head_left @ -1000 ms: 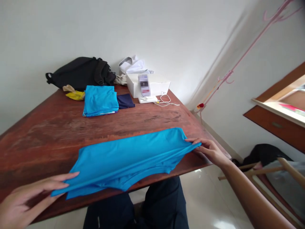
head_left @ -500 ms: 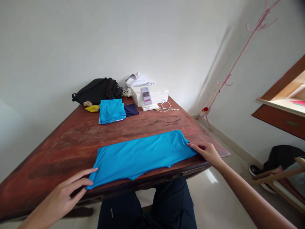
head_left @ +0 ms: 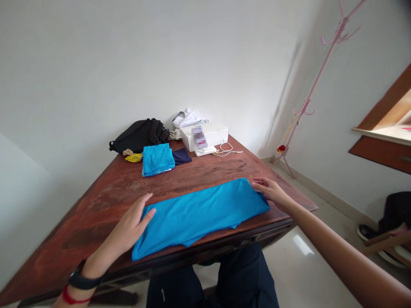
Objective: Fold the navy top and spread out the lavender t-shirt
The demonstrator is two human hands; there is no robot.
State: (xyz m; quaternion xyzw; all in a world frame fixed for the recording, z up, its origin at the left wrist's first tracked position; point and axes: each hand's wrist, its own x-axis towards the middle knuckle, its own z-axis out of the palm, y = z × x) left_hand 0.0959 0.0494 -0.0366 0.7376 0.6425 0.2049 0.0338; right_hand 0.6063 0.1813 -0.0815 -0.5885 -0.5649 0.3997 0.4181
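Observation:
A blue piece of clothing [head_left: 202,214] lies folded into a long strip along the near edge of the wooden table [head_left: 105,205]. My left hand [head_left: 135,220] rests at the strip's left end, thumb over the cloth and fingers stretched beyond its upper left corner. At the other end, my right hand [head_left: 269,190] is by the upper right corner, its fingers loosely extended beside the cloth. Neither hand visibly grips the fabric. What kind of garment it is cannot be made out.
Toward the back are a folded blue stack [head_left: 158,159], a dark navy cloth [head_left: 182,156], a yellow item [head_left: 134,158], a black bag [head_left: 138,136] and a white box [head_left: 213,133] with a cable. A pink coat rack [head_left: 316,87] stands at right.
My left hand has moved from the lower left corner up to the upper left corner, letting go of the cloth. My right hand has slid up and its fingers have loosened.

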